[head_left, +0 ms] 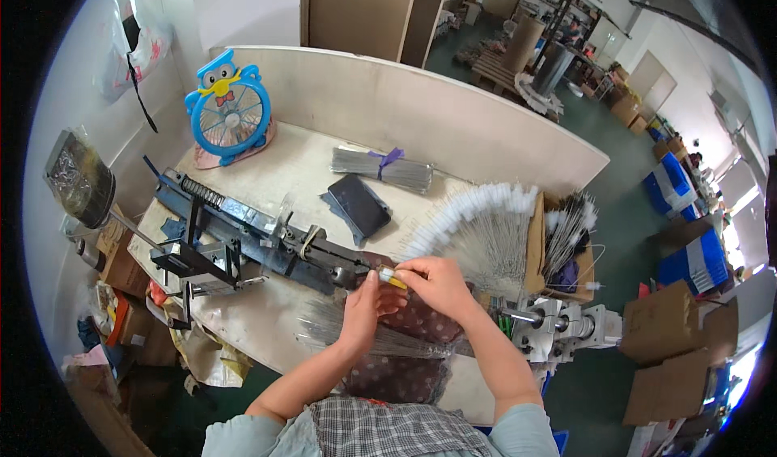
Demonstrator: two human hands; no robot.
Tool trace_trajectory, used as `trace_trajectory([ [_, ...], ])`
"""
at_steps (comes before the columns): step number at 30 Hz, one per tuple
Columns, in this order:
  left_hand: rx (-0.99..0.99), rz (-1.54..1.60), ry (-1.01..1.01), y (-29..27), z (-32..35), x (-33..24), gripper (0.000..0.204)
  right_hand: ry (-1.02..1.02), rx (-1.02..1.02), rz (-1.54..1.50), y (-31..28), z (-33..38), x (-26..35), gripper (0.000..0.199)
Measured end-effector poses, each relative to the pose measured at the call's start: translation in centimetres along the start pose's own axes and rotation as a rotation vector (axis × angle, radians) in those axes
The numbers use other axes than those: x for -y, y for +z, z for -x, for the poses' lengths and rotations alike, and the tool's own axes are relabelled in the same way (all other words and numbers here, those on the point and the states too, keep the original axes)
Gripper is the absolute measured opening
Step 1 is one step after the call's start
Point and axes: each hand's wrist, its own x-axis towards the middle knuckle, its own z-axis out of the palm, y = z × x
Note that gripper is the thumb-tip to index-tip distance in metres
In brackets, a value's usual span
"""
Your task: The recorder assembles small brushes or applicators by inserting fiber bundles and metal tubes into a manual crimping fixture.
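My right hand (pixel 437 285) pinches a small white and yellow piece (pixel 392 277) at the near end of a long metal bench device (pixel 299 250). Fingers curled, my left hand (pixel 368 310) meets that piece from the other side; what lies between its fingertips is too small to make out. Under both hands is a dark, dotted cloth (pixel 417 323). A bundle of thin metal wires (pixel 372 340) lies across it, just below my hands. Thin wire brushes with white bristle ends (pixel 486 218) fan out beyond my right hand.
A cardboard box (pixel 532 250) of wire brushes stands right of the fan-shaped pile. Farther back lie a tied wire bundle (pixel 380 170) and a dark flat pad (pixel 358 206). A blue cartoon-shaped fan (pixel 231 117) stands back left. Metal machinery (pixel 566 327) juts from the right edge.
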Motion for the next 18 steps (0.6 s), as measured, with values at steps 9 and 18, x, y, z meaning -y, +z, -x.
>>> trace_trajectory([
  [9,-0.053,0.335,0.083,0.2,0.1,1.4,0.033,-0.435,-0.492,0.538,3.9,1.9,1.1,0.031],
  [18,-0.05,0.326,0.13,0.8,-0.2,1.9,0.013,-0.559,-0.57,0.512,2.6,2.4,-0.3,0.022],
])
